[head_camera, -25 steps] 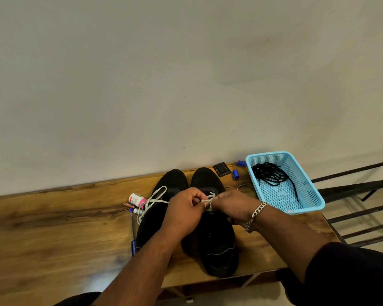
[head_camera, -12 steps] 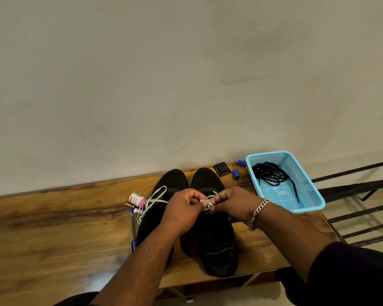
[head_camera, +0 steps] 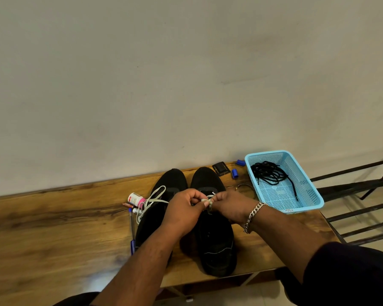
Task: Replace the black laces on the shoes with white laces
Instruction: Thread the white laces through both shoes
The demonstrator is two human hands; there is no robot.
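The left hand (head_camera: 181,212) and right hand (head_camera: 231,206) meet, both pinching a white lace (head_camera: 209,200) over the right black shoe (head_camera: 215,237), with the black laces (head_camera: 269,173) farther off in the blue basket (head_camera: 314,195).

I see two black shoes (head_camera: 210,235) side by side at the bench's front edge, white laces (head_camera: 152,200) on them, black laces (head_camera: 269,173) heaped in the basket (head_camera: 314,195).

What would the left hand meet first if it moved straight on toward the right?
The left hand would meet the right hand almost at once; both pinch the white lace over the black right shoe.
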